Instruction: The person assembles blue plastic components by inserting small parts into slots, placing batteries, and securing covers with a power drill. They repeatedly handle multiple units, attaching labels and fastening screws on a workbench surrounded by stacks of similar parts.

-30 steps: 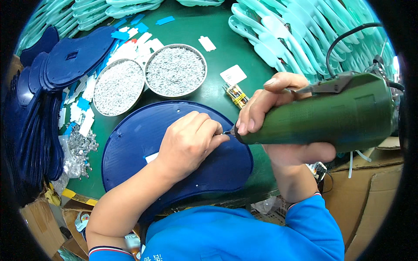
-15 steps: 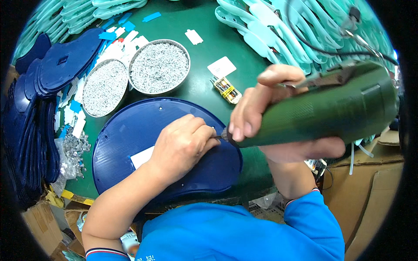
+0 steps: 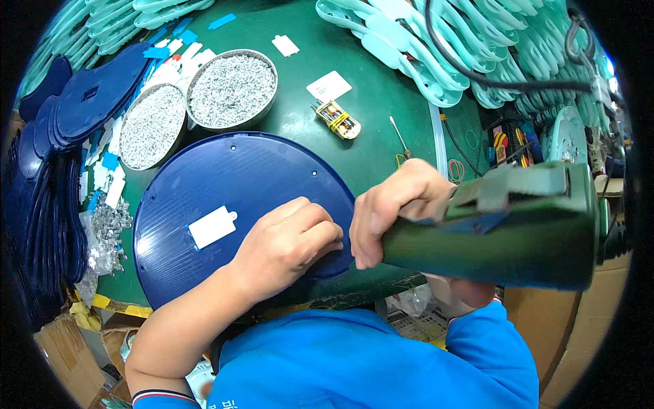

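A dark blue rounded plastic panel (image 3: 266, 163) lies flat on the green table before me, small holes near its rim. On it sits a white plastic plate (image 3: 213, 227) with a small looped tab. My left hand (image 3: 289, 242) rests over the panel's near right part, its thumb and fingers pinched together; whatever is between them is hidden. Just right of it, my right hand (image 3: 398, 204) grips a green power screwdriver (image 3: 497, 255) around its front end. The tool lies nearly level, pointing left toward my left fingertips. Its bit is hidden behind my right fingers.
Two bowls of small screws (image 3: 231, 88) stand behind the panel. Dark blue parts (image 3: 95, 109) are stacked at left, beside white and blue plates. Light green shells (image 3: 409, 54) pile up at the far right. A yellow-banded bundle (image 3: 338, 120) and a hand screwdriver (image 3: 400, 135) lie between.
Both hands have moved toward me relative to the panel. The screwdriver's bit has left the earlier spot at the panel's right side, uncovering a hole there. More of the white plate shows.
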{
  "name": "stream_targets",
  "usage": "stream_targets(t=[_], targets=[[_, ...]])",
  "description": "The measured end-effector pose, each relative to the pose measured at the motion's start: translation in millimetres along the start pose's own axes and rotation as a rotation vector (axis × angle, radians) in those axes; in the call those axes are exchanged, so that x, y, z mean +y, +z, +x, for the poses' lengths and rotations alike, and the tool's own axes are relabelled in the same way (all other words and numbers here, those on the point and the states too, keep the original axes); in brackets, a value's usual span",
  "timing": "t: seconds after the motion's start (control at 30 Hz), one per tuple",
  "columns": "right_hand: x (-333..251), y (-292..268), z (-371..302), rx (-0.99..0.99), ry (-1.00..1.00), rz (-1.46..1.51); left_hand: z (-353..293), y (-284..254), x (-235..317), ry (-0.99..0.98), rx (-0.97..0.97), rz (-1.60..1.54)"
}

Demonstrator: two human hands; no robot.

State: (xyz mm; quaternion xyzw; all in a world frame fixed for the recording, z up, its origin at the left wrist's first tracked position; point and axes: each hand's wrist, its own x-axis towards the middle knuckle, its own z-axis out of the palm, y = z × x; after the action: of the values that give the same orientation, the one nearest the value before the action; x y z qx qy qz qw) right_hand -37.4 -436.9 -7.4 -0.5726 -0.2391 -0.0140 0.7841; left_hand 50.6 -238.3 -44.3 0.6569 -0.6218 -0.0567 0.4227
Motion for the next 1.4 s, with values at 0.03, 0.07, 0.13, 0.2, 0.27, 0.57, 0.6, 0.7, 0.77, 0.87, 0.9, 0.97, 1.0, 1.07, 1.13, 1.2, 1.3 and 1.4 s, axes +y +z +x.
stream_targets(t=[0.03, 0.07, 0.13, 0.2, 0.27, 0.57, 0.6, 0.7, 0.77, 0.87, 0.9, 0.97, 1.0, 1.07, 1.13, 1.2, 1.3, 1.4], targets=[[-2.5, 3.5, 1.3, 0.044, 0.019, -0.029, -0.9, -2.3, 0.1, 0.014, 0.0, 0.003], [-5.7, 7.9, 3.5, 0.088, 0.037, -0.057, -1.4, -2.9, -2.2, 0.043, -0.003, -0.004], [-9.7, 17.8, 12.8, 0.162, 0.07, -0.106, -5.3, -4.9, -1.9, 0.035, 0.005, 0.051], [-17.9, 29.7, 23.8, 0.268, 0.086, -0.167, -8.5, -8.3, -2.6, 0.013, 0.028, 0.06], [-11.8, 39.2, 32.4, 0.332, -0.073, 0.027, -13.1, -10.3, -6.1, -0.02, 0.095, -0.014], [13.3, 62.0, 98.2, 0.372, -0.166, -0.117, -29.0, -67.6, -24.2, -0.103, 0.173, 0.077], [16.4, 63.6, 105.3, 0.369, -0.158, -0.142, -32.2, -72.2, -27.0, -0.11, 0.194, 0.072], [24.9, 68.7, 125.2, 0.358, -0.133, -0.197, -41.0, -86.3, -34.0, -0.141, 0.229, 0.08], [28.9, 71.2, 137.0, 0.353, -0.109, -0.22, -46.2, -97.0, -37.3, -0.18, 0.217, 0.121], [34.3, 70.1, 151.9, 0.341, -0.067, -0.31, -48.1, -119.4, -56.3, 0.03, 0.269, 0.281], [35.4, 70.0, 156.0, 0.339, -0.051, -0.343, -47.3, -127.2, -65.8, 0.086, 0.392, 0.41], [38.9, 70.6, 161.1, 0.368, -0.043, -0.354, -46.7, -150.0, -88.7, -0.109, 0.317, 0.594], [41.3, 74.7, 166.2, 0.393, -0.054, -0.331, -49.6, -156.3, -104.8, -0.194, 0.272, 0.647], [46.5, 84.5, 178.5, 0.386, -0.056, -0.298, -63.9, -161.9, -135.2, -0.309, 0.228, 0.677], [52.6, 89.5, 185.3, 0.365, -0.028, -0.306, -59.1, -162.8, -136.9, -0.371, 0.2, 0.643], [58.0, 95.8, 192.2, 0.331, -0.004, -0.301, -55.5, -165.1, -136.2, -0.409, 0.228, 0.601], [67.1, 104.9, 204.9, 0.271, 0.009, -0.274, -58.6, -174.4, -136.7, -0.357, 0.3, 0.632], [78.6, 113.8, 214.2, 0.258, 0.011, -0.264, -66.4, -172.1, -148.5, -0.29, 0.308, 0.519]])
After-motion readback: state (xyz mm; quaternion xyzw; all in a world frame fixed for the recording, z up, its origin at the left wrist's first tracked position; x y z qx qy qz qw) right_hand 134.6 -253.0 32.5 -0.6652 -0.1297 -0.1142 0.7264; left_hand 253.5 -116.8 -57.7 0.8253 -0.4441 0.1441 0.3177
